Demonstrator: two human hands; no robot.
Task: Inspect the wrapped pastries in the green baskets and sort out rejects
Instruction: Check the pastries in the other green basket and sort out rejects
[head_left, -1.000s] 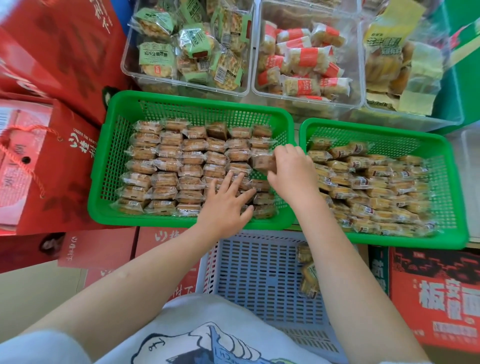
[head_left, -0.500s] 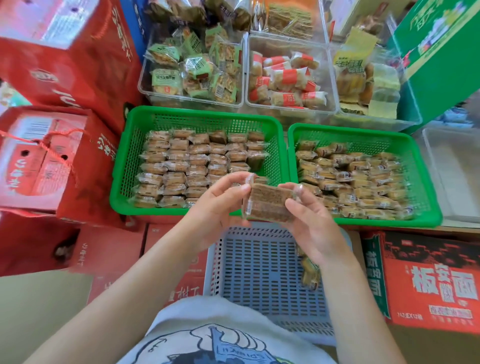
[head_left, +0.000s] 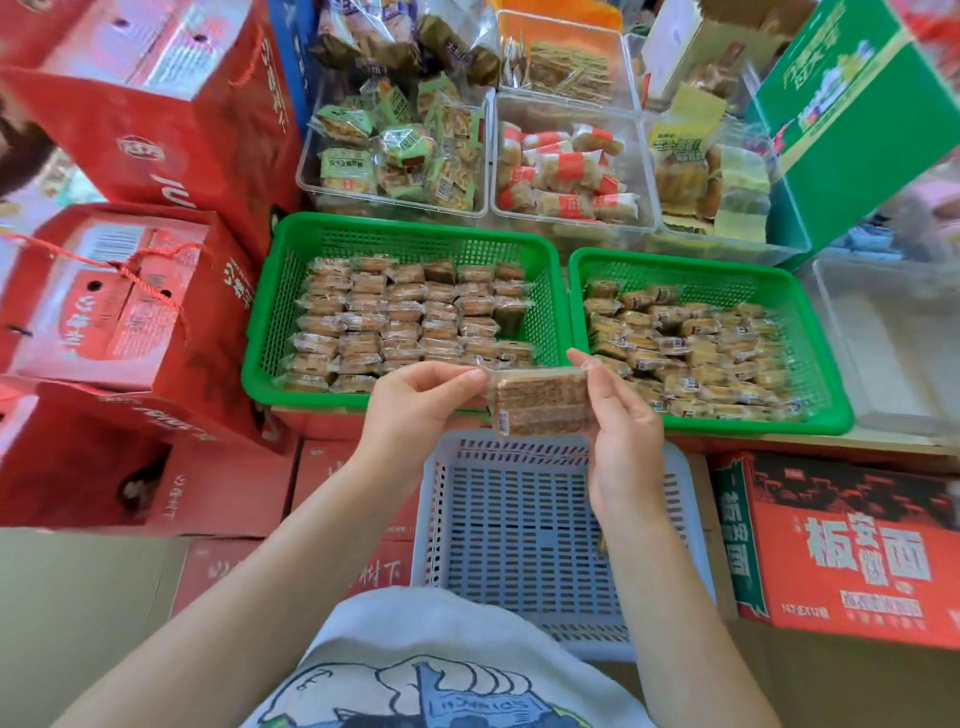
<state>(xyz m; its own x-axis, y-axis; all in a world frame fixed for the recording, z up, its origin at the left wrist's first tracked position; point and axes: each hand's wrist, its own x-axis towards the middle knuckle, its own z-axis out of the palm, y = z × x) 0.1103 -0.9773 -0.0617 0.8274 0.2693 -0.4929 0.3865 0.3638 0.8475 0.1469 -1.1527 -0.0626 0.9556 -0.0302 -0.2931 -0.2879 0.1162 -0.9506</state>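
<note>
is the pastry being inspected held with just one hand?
No, both hands hold the wrapped pastry: the left hand pinches its left end and the right hand grips its right end, above the grey basket.

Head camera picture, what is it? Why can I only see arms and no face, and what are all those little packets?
The camera sits on a person's head and looks down, so you see what they see: their own two arms. No machine here, just hands. The left hand and the right hand hold one wrapped pastry up between them, each with a grip on one end, to look it over. Behind it stand two green baskets: the left green basket has pastries in neat rows, the right green basket has them in a loose heap. Right below the hands is a blue-grey basket. Farther back are clear tubs of other snacks, and red boxes stand on the left.
</note>
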